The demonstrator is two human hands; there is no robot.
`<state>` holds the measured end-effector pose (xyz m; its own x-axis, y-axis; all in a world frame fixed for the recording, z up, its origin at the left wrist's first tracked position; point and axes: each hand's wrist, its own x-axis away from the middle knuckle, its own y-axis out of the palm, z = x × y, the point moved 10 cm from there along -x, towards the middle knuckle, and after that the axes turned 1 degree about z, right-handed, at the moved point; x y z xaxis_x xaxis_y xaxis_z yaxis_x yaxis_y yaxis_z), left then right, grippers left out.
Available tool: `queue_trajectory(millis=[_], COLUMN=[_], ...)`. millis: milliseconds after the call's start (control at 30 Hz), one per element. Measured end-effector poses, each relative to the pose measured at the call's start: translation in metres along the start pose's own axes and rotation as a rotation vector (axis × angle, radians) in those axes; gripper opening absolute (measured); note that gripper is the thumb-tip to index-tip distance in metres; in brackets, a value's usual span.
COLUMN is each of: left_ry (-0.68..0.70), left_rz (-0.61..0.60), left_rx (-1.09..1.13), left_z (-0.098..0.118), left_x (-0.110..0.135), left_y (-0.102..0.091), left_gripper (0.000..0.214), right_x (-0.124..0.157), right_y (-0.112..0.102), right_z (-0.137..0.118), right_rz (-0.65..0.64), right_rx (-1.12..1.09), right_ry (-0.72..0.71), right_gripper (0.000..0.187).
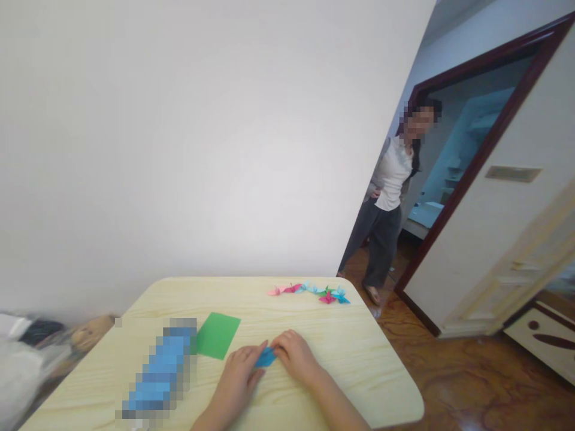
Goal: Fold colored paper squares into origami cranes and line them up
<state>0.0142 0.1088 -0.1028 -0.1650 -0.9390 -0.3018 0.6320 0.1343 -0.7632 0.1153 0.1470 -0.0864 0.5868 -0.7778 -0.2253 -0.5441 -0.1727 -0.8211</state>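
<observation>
A small piece of folded blue paper (266, 357) lies between my two hands, just above the tabletop or resting on it; I cannot tell which. My left hand (242, 370) grips its left side with thumb and fingers. On its right side the fingers of my right hand (293, 353) are closed over the edge. A flat sheet of green paper (218, 335) lies on the table beyond my left hand. Toward the far right edge sit several small folded paper figures (327, 294) in pink, red, green and light blue.
The pale wooden table (359, 359) stands against a white wall. A blurred-out blue object (159, 371) lies at its left. Past the right corner a person (389, 179) stands near a dark-framed doorway. Left of the table are a plush toy (92, 332) and white cloth (22, 371).
</observation>
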Motion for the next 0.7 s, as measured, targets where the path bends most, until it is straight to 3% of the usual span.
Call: queue_trajectory(millis=[167,300,533,700], left_ry=[0.008,-0.032,-0.128,-0.164], left_rz=[-0.058,-0.043,-0.031,0.03], left_rx=[0.02,0.078,0.218,0.197], left_z=[0.001,0.0,-0.008,-0.019], left_x=[-0.008,-0.015,-0.024,-0.024], left_y=[0.002,-0.002,-0.002,-0.002], left_gripper=[0.026,0.024,0.034,0.033], right_x=[0.002,0.005,-0.001,-0.004], right_y=[0.002,0.0,-0.004,0.002], right_z=[-0.005,-0.006,0.001,0.015], right_rz=[-0.015,-0.014,-0.013,-0.059], right_rx=[-0.018,-0.043,-0.131,-0.105], right_ry=[-0.054,-0.066,0.066,0.172], right_gripper=[0.014,0.029,0.014,0.018])
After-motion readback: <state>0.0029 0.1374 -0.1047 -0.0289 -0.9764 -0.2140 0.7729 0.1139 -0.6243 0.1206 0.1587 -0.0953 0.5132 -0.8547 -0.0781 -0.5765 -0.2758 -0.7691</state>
